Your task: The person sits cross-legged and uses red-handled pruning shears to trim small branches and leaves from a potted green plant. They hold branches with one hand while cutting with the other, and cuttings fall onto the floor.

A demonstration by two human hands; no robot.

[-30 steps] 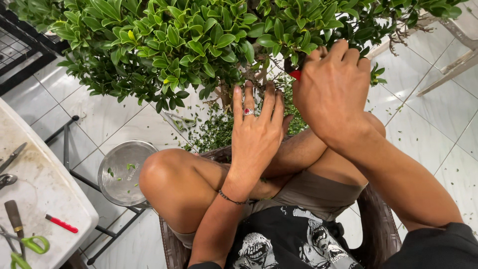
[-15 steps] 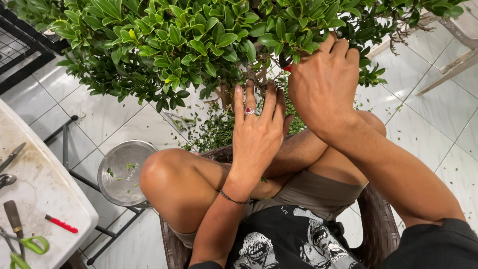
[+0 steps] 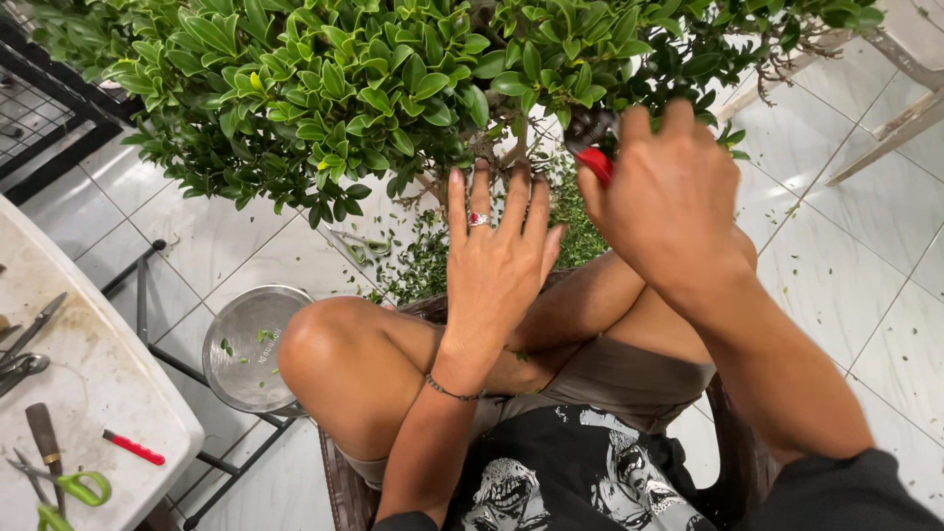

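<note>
Fingers (image 3: 511,202) of the left hand (image 3: 497,265): spread flat and straight, holding nothing, tips just under the lowest leaves of the bush (image 3: 374,88); a ring with a red stone sits on one of them. They stand much as they did half a second ago.

Fingers (image 3: 678,118) of the right hand (image 3: 669,211): curled shut round a pair of red-handled clippers (image 3: 596,162), only a bit of red grip and dark metal showing past the knuckles. Since a second ago this hand has drawn nearer and the red grip has come out from behind it, while the blades point up into the foliage just beside the left fingertips. Judged from that, the cutting goes on at the underside of the bush, near the stem.

Just below the hands: bare knees, crossed, on a dark woven chair (image 3: 339,482).

Beyond the left fingertips, on the tiled floor (image 3: 836,246): a scatter of small green clippings (image 3: 433,261).

Left of the left hand, lower: a round metal bowl (image 3: 246,344) on a dark frame, a few leaf bits inside.

Farther left: a white bench (image 3: 88,393) carrying green-handled scissors (image 3: 74,487), a small red-handled tool (image 3: 135,447), a wooden-handled tool (image 3: 44,438) and dark metal shears (image 3: 25,344).

Far right of the right hand: pale wooden legs (image 3: 885,128), of what I cannot tell.
</note>
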